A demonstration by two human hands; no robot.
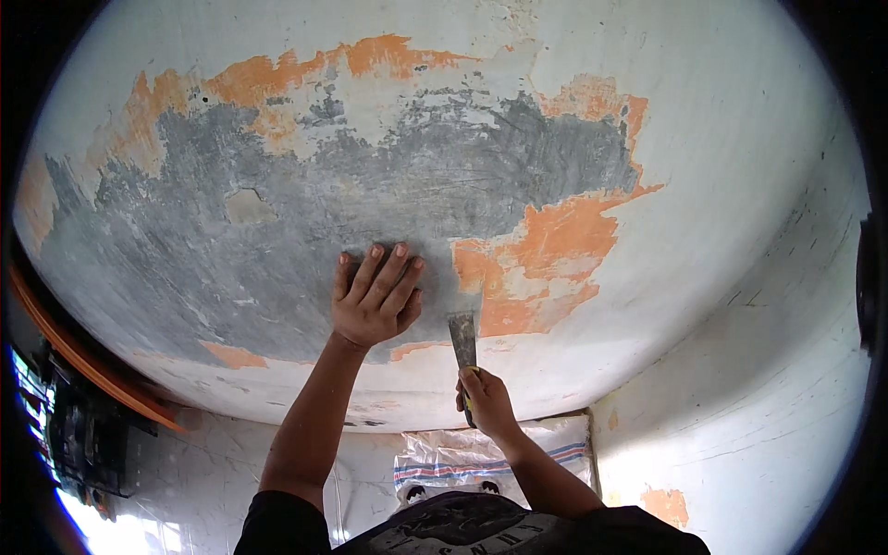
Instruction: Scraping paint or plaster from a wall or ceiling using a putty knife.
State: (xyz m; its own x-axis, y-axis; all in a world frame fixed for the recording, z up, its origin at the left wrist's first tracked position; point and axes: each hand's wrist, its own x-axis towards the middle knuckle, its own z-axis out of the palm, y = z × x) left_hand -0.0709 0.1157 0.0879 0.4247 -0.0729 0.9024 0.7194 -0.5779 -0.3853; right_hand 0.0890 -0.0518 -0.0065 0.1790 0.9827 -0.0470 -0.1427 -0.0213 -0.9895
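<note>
My left hand (378,302) rests against a bare grey patch (333,201) of the wall, fingers spread and nothing held. To its right, my right hand (489,402) grips the yellow-and-black handle of a putty knife (463,340). The knife's dull, stained blade points up the wall. Its tip is on the grey surface, beside the edge of some exposed orange paint (513,305). More orange paint borders the grey area at the top. Around both lies whitish paint (694,229) with ragged edges.
A white side wall (749,423) with scuffs meets this wall at the right. Woven plastic sheeting (430,458) with blue and red stripes lies on the pale, veined floor (208,472). An orange wooden edge (90,361) and dark objects (90,430) stand at the left.
</note>
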